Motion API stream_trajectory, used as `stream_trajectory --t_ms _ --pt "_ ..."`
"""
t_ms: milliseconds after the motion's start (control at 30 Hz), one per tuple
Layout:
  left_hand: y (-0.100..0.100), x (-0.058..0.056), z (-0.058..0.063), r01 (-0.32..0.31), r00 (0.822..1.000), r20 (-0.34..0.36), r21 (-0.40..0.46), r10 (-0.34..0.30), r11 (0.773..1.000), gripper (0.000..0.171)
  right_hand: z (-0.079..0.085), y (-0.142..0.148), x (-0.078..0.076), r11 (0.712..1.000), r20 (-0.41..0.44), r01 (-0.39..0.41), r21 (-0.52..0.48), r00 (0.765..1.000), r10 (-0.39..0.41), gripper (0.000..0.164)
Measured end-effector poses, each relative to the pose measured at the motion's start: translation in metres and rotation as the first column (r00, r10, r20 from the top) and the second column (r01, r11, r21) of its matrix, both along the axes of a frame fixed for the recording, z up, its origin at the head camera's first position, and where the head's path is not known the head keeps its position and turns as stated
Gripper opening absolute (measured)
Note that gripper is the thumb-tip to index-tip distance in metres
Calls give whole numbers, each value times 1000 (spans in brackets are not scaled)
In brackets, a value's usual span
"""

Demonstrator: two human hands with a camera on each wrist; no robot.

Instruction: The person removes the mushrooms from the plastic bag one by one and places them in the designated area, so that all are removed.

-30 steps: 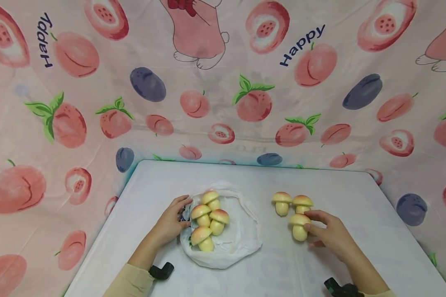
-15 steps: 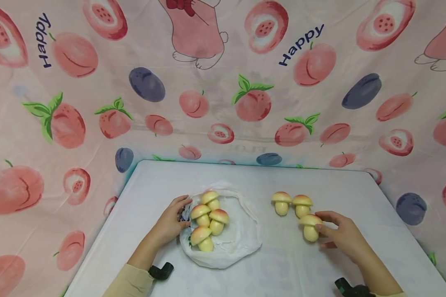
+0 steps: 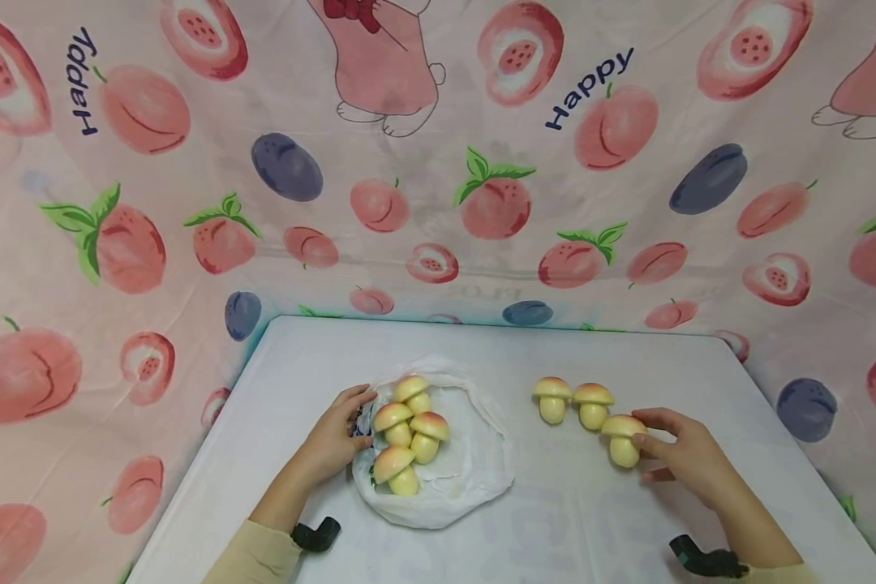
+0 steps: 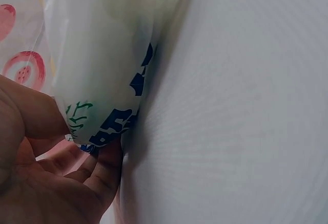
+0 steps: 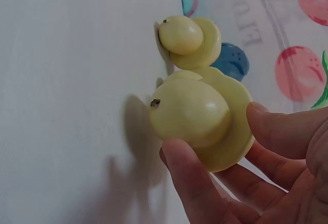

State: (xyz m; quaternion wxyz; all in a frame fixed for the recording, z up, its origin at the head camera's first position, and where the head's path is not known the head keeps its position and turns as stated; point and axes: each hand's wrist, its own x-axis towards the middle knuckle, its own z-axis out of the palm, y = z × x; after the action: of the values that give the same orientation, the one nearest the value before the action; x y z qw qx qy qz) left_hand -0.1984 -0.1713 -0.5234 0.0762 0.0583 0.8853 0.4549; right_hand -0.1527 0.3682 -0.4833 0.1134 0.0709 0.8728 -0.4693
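My left hand (image 3: 333, 433) pinches the left side of a white plastic bag (image 3: 474, 487). In the left wrist view, thumb and fingers hold the bag's (image 4: 102, 70) edge, which carries blue and green print. Inside the bag's open mouth lie several yellow toy mushrooms (image 3: 425, 438) with orange-tinged caps. With thumb and fingers, my right hand (image 3: 689, 458) holds another toy mushroom (image 3: 623, 442) by its cap. In the right wrist view this mushroom's (image 5: 189, 111) stem, with a dark spot on its end, faces the camera, and its shadow falls on the table beside it.
Two more toy mushrooms, a left one (image 3: 552, 399) and a right one (image 3: 593, 405), lie side by side behind the held one. All rests on a white table (image 3: 555, 519). Behind its far edge hangs a fruit-patterned pink cloth (image 3: 438, 162).
My right hand has moved to the right with the held mushroom, away from the two others, uncovering more of the right one. The left hand and the bag have not moved.
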Motion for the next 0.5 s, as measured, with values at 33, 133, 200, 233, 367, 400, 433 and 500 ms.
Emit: stream_trajectory --t_ms 33,133,200,233,367,400,433,500 --pt "0 0 0 -1 1000 0 0 1 1000 75 0 1 -1 1000 -2 -1 1 1000 1 65" --pt "-1 0 1 -2 1000 2 -2 2 1000 75 -2 5 -3 1000 -9 -4 -2 1000 4 66" --pt "-1 -1 1 -5 1000 7 1 5 1000 75 -2 7 -4 1000 -15 -8 -9 1000 7 66" --pt "0 -1 2 -4 1000 8 3 4 1000 75 -2 8 -4 1000 -20 -9 -15 1000 8 65" --pt "0 -2 1 -3 1000 15 4 3 1000 76 0 11 -5 999 -29 -14 -37 999 13 64" --pt "0 -1 1 -2 1000 14 0 2 1000 76 0 12 -6 999 -30 -15 -38 999 14 64" --pt "0 -1 0 -2 1000 13 -4 2 1000 76 0 12 -6 999 -30 -16 -37 999 15 64" --pt "0 -2 -1 -3 1000 14 -9 3 1000 76 0 13 -8 999 -27 -18 -28 999 18 64"
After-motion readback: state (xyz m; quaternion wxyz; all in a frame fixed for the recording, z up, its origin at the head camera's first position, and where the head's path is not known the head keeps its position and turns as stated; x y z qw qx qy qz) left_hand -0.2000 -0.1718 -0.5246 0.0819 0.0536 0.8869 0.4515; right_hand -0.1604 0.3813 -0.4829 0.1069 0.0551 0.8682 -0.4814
